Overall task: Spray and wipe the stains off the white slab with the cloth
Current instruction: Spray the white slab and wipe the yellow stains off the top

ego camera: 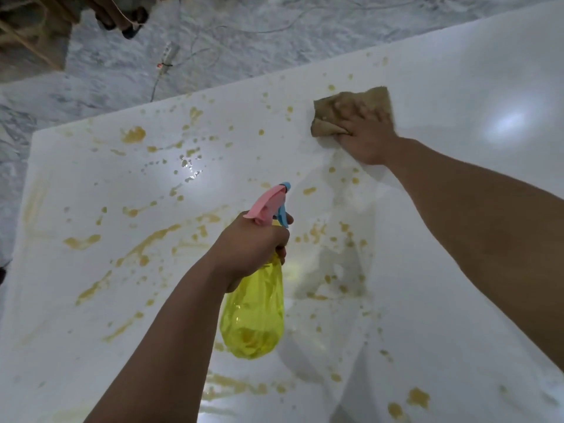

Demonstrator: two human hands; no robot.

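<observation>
**Stained slab, bottle in one hand, cloth under the other**

We look down on a glossy white slab (442,270) that fills most of the view and reflects two bright patches of light. Yellow-brown stains (143,245) are spattered across its left and middle parts as drops, streaks and smears, with a few more near the bottom right corner; the far right stretch looks clean. Beyond the slab's far edge we see a grey marbled floor (116,65), where a white power strip (167,58) lies with thin cables trailing off. Wooden furniture (33,29) stands in the top left corner.

Our left hand (250,248) is wrapped tight around the neck of a translucent yellow spray bottle (253,312), held above the middle of the slab with its pink and blue trigger head pointing away from us; a finger curls over the blue trigger. Our right hand (366,132) reaches far out, palm down and fingers spread, pressing a crumpled brown cloth (345,108) flat against the slab near its far edge, right beside several small drops.
</observation>
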